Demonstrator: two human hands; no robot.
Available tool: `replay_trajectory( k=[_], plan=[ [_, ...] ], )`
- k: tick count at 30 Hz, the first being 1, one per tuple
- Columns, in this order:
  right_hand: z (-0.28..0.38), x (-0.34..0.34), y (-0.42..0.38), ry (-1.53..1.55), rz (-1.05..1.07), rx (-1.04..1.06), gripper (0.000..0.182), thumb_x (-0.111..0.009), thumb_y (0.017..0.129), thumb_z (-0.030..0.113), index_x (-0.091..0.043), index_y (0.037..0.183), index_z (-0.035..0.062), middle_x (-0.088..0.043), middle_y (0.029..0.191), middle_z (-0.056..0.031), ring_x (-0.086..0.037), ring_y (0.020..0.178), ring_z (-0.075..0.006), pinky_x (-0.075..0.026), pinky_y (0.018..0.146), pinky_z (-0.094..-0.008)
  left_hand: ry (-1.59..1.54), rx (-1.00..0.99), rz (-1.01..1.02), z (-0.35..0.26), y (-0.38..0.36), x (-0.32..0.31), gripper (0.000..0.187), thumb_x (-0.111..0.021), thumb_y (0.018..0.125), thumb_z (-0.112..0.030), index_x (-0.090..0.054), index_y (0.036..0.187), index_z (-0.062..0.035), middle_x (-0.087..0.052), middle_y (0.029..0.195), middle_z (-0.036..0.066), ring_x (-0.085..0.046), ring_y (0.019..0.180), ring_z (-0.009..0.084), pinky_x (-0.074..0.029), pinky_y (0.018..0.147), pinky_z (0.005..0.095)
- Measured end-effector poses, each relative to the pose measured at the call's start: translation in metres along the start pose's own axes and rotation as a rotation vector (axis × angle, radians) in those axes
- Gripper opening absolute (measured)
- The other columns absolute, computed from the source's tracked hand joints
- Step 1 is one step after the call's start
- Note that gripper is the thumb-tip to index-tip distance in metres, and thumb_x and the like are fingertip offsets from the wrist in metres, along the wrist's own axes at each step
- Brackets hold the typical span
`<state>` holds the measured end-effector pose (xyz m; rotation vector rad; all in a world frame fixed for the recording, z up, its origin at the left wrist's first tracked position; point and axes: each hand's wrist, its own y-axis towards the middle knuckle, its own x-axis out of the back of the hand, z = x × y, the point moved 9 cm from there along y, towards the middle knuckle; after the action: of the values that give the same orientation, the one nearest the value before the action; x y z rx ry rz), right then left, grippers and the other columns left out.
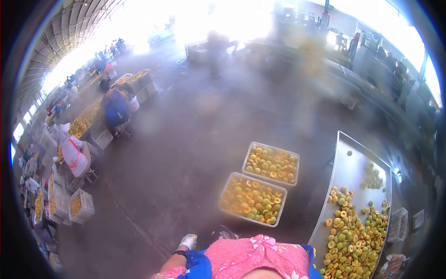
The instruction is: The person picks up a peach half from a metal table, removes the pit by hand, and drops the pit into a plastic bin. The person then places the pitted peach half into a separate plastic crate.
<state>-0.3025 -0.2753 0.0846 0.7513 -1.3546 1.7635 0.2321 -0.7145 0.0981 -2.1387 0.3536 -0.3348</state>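
Observation:
My left hand (188, 241), in a white glove with a dark band at the wrist, hangs beside my pink patterned apron at the bottom. Its fingers look curled, but they are too small and blurred to show whether they hold anything. Ahead of me on the floor stand two crates of yellow-green halved fruit, the nearer crate (226, 210) and the farther crate (298, 171). To my right is a metal table (329, 204) with many fruit halves (344, 237) heaped on its near part. My right hand does not show.
At the left, a person in white (75, 156) and a person in blue (116, 109) sit by fruit-laden tables. White crates of fruit (86, 207) stand near them. An empty white crate (398, 225) is right of the metal table. Haze blurs the background machinery.

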Motion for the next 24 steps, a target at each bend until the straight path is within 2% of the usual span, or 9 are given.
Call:
replay_trajectory(
  k=[5, 7, 10, 11, 14, 17, 18, 22, 24],
  plan=[
    [0.05, -0.024, 0.026, 0.007, 0.0, 0.107, 0.061, -0.037, 0.097, 0.06, -0.06, 0.106, 0.0036, -0.065, 0.1, -0.0287, -0.057, 0.101, -0.0516, -0.047, 0.083, -0.0522, 0.182, -0.054, -0.075, 0.003, 0.029, 0.057, 0.017, -0.055, 0.089, -0.025, -0.062, 0.075, -0.0167, -0.06, 0.067, 0.006, -0.058, 0.062, 0.0239, -0.044, 0.055, 0.039],
    [0.09, -0.038, 0.033, -0.01, -0.056, 0.114, 0.045, -0.045, 0.099, 0.048, -0.057, 0.104, 0.0053, -0.066, 0.085, -0.0241, -0.064, 0.079, -0.0454, -0.051, 0.068, -0.0499, 0.446, -0.154, -0.178, -0.014, 0.053, 0.093, 0.02, -0.055, 0.089, -0.028, -0.069, 0.083, -0.0131, -0.068, 0.077, 0.012, -0.065, 0.074, 0.0288, -0.051, 0.066, 0.0414],
    [0.233, -0.013, -0.058, 0.429, 0.119, -0.061, 0.027, -0.051, 0.1, 0.035, -0.054, 0.1, 0.0089, -0.06, 0.068, -0.0133, -0.061, 0.054, -0.0287, -0.048, 0.048, -0.0403, 0.968, -1.241, -0.204, -0.03, 0.111, 0.131, 0.017, -0.054, 0.088, -0.012, -0.059, 0.074, -0.0193, -0.045, 0.058, -0.002, -0.043, 0.044, 0.0135, -0.032, 0.038, 0.0315],
    [0.286, 0.0, -0.091, 0.4, 0.215, -0.065, 0.017, -0.054, 0.1, 0.028, -0.05, 0.098, 0.0117, -0.052, 0.061, -0.0042, -0.052, 0.043, -0.015, -0.041, 0.037, -0.0304, 0.785, -0.866, -0.056, -0.052, 0.123, 0.15, 0.016, -0.054, 0.088, -0.012, -0.06, 0.074, -0.0191, -0.045, 0.059, -0.002, -0.043, 0.045, 0.0132, -0.033, 0.038, 0.0313],
    [0.384, -0.022, -0.104, 0.251, 0.239, 0.014, 0.028, -0.048, 0.101, 0.038, -0.053, 0.105, 0.0107, -0.055, 0.06, -0.0071, -0.054, 0.043, -0.019, -0.042, 0.039, -0.0333, 0.011, 0.007, -0.213, -0.141, 0.049, 0.202, 0.011, -0.056, 0.086, -0.009, -0.065, 0.089, -0.0156, -0.046, 0.064, -0.002, -0.045, 0.051, 0.0105, -0.035, 0.04, 0.0283],
    [0.467, -0.067, -0.075, 0.056, 0.178, 0.32, 0.043, -0.049, 0.098, 0.045, -0.054, 0.114, 0.0058, -0.066, 0.071, -0.0143, -0.062, 0.051, -0.0251, -0.049, 0.048, -0.0375, -0.128, -0.421, -0.195, -0.155, 0.115, 0.275, 0.013, -0.057, 0.086, -0.009, -0.062, 0.098, -0.0135, -0.047, 0.067, -0.004, -0.044, 0.05, 0.0091, -0.033, 0.039, 0.026],
    [0.503, -0.07, -0.085, 0.027, 0.239, 0.336, 0.045, -0.051, 0.097, 0.045, -0.054, 0.116, 0.0045, -0.067, 0.075, -0.0153, -0.065, 0.056, -0.025, -0.051, 0.052, -0.0375, -0.473, -0.167, -0.336, -0.176, 0.077, 0.276, 0.021, -0.058, 0.087, -0.009, -0.059, 0.107, -0.013, -0.049, 0.07, -0.005, -0.045, 0.052, 0.0077, -0.033, 0.04, 0.0235],
    [0.582, -0.126, -0.063, 0.068, 0.438, 0.357, 0.043, -0.049, 0.098, 0.044, -0.056, 0.12, 0.007, -0.067, 0.072, -0.0105, -0.063, 0.057, -0.0217, -0.049, 0.055, -0.0349, -0.633, -0.208, -0.285, -0.145, 0.134, 0.325, 0.015, -0.06, 0.085, -0.012, -0.063, 0.1, -0.0095, -0.052, 0.068, -0.001, -0.048, 0.051, 0.0124, -0.039, 0.043, 0.0283],
    [0.62, -0.118, -0.077, 0.063, 0.431, 0.392, 0.045, -0.047, 0.099, 0.045, -0.058, 0.119, 0.0064, -0.068, 0.073, -0.0101, -0.062, 0.058, -0.0212, -0.049, 0.058, -0.0352, 0.659, -0.414, -0.411, -0.147, 0.159, 0.325, 0.006, -0.061, 0.082, -0.016, -0.065, 0.08, -0.0124, -0.062, 0.07, 0.007, -0.06, 0.061, 0.0227, -0.047, 0.054, 0.0387]
  ],
)
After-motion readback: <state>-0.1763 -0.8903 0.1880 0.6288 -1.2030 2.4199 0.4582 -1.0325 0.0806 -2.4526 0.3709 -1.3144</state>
